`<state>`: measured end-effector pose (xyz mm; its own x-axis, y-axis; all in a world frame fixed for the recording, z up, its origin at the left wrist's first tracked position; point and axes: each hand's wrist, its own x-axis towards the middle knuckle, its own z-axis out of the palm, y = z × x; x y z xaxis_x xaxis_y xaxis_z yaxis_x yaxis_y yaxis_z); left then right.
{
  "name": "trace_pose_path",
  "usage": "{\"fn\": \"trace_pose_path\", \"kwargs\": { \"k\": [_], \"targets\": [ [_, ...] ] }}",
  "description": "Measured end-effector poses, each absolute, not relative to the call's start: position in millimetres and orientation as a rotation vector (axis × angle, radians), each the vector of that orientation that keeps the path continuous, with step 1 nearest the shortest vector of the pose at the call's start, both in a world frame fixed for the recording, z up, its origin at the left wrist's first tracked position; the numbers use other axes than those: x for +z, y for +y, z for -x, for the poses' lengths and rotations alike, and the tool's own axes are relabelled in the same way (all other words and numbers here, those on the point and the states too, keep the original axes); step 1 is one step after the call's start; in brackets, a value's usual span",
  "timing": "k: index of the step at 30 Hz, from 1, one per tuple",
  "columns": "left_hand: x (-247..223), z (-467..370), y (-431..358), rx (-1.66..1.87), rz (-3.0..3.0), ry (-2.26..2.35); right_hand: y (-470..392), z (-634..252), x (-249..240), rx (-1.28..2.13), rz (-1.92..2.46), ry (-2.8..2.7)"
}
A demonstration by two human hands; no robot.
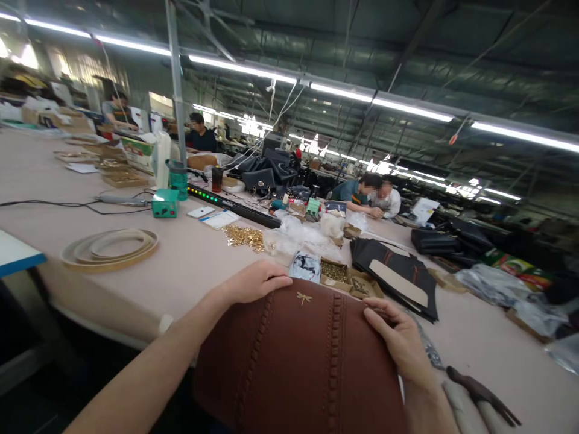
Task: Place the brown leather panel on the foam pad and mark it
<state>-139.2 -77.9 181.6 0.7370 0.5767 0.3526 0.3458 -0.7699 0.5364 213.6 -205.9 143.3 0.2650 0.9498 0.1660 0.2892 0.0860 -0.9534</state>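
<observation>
Holding brown panel [298,355] at lower centre, left hand [253,282] and right hand [398,337] apparently pinching its top edge, next needing steady alignment.

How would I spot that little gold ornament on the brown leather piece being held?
Start at the long pale table, then find the brown leather panel at its near edge, gripped by the left hand and the right hand. Centred near its top edge sits the gold dragonfly ornament, between two vertical stitched ridges, the only shiny metal on the panel.
</observation>
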Motion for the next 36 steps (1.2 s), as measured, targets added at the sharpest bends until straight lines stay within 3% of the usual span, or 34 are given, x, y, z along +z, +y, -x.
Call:
{"fn": "trace_pose_path", "kwargs": {
  "k": [14, 19, 25, 31, 36],
  "targets": [
    [78, 179, -43, 0.481, -2.381, 1.023, -153, -163, 67, 1.067, 1.531, -1.359],
    [53, 192, -39, 0.515, -2.354, 1.216, -134, -148, 39, 0.959, 1.556, -1.487],
    [37, 181, -81, 0.772, -2.356, 1.384, -126, -136, 34, 0.408, 1.585, -1.524],
    [6, 158, -120, 0.86, -2.317, 1.434, -124, -78, 53, 0.486, 1.387, -2.015],
    [1, 152, -123, 0.792, -2.388, 1.53, -110, -53, 31, 0.409, 1.583, -2.204]
  ]
}}
